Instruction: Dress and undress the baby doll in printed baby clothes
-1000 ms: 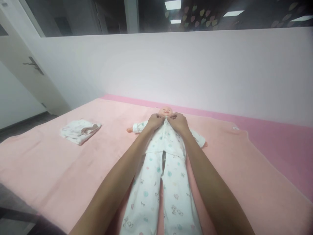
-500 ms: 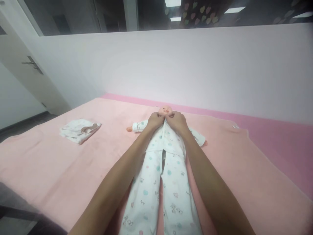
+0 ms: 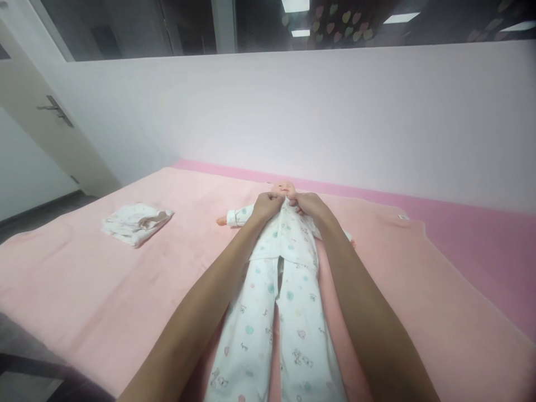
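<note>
A baby doll [image 3: 285,187] lies on its back, head away from me, arms stretched out sideways. It wears a white printed baby top [image 3: 285,237] and matching trousers [image 3: 299,329]. Just below the doll's chin, my left hand [image 3: 268,205] is closed, pinching the top's collar. My right hand [image 3: 309,204] pinches the other side of the collar, its fingers curled at the neckline. My hands are a small gap apart. The right forearm covers most of one doll sleeve, and any fastener at the collar is too small to make out.
Folded white cloth [image 3: 137,223] lies to the left on the pink blanket [image 3: 104,290]. Behind the bed rises a white wall [image 3: 314,117] with a window above it. A door [image 3: 50,111] stands at the far left.
My right hand has shifted slightly to the right, away from the left hand, and its fingers show more. My left hand has hardly moved.
</note>
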Available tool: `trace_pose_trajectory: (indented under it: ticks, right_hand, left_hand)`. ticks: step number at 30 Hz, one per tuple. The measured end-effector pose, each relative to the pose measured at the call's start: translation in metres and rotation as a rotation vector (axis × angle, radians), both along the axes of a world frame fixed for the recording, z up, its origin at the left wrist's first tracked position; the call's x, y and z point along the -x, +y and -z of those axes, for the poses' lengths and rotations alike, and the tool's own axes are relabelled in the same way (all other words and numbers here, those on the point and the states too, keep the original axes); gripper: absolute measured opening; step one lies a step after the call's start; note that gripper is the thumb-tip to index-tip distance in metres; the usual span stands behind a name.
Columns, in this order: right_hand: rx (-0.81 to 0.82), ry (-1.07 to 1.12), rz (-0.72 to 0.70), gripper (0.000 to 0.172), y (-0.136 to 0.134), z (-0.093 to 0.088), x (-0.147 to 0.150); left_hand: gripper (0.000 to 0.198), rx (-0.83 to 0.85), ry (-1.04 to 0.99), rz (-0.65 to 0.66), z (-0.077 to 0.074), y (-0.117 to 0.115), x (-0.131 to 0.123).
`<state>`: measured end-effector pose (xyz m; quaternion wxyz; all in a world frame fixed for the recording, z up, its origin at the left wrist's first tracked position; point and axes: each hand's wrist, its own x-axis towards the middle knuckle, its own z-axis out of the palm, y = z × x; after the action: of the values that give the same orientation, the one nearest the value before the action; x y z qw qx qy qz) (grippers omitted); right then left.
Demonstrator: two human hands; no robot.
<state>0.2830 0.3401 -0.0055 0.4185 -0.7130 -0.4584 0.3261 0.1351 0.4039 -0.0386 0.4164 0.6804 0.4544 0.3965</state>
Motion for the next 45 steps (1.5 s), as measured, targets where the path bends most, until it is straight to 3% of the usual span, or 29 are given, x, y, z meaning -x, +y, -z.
trace_pose_trajectory:
  ticks: [5,11,14,17,22,26,30,32,34,37,40,43,45]
  right_hand:
    - [-0.046,-0.083,-0.024,0.025,0.004,0.006,0.000]
    - [-0.086,-0.213,0.065,0.036,-0.003,0.008,0.016]
    - [-0.267,-0.384,0.056,0.040,-0.036,0.005,0.032]
    - [-0.441,-0.571,-0.071,0.033,-0.092,0.003,0.039]
    - [-0.311,-0.661,-0.284,0.031,-0.178,0.015,0.043]
    - [-0.245,-0.704,-0.231,0.025,-0.190,0.036,0.057]
    - [-0.258,-0.798,-0.154,0.009,-0.176,0.043,0.070]
    - [-0.287,-0.797,-0.148,0.012,-0.171,0.039,0.068]
    - [-0.309,-0.726,-0.100,0.024,-0.168,0.032,0.054]
    - [-0.266,-0.607,0.058,0.034,-0.170,0.027,0.011]
    - [-0.120,-0.570,0.182,0.035,-0.182,0.039,-0.046]
    - [0.055,-0.616,0.096,0.037,-0.202,0.067,-0.092]
    - [0.112,-0.640,0.055,0.035,-0.214,0.084,-0.106]
  left_hand:
    - [0.024,0.052,-0.038,0.009,-0.003,-0.002,0.001]
    - [0.025,0.016,-0.016,0.004,-0.006,-0.009,0.004]
    - [0.034,-0.056,0.047,-0.059,-0.009,-0.032,0.022]
    - [0.030,-0.208,0.150,0.004,-0.015,-0.076,0.058]
    - [0.044,-0.305,0.411,0.280,-0.014,-0.150,0.116]
    - [0.035,-0.374,0.526,0.205,-0.002,-0.171,0.114]
    - [0.016,-0.533,0.615,0.081,0.000,-0.170,0.097]
    - [0.018,-0.570,0.629,0.080,-0.004,-0.162,0.097]
    - [0.028,-0.490,0.583,0.049,-0.008,-0.149,0.108]
    - [0.033,-0.262,0.457,-0.137,-0.008,-0.119,0.142]
    - [0.032,-0.140,0.503,-0.273,0.000,-0.096,0.186]
    - [0.032,-0.100,0.648,-0.270,0.010,-0.093,0.218]
    - [0.031,-0.108,0.681,-0.257,0.014,-0.098,0.227]
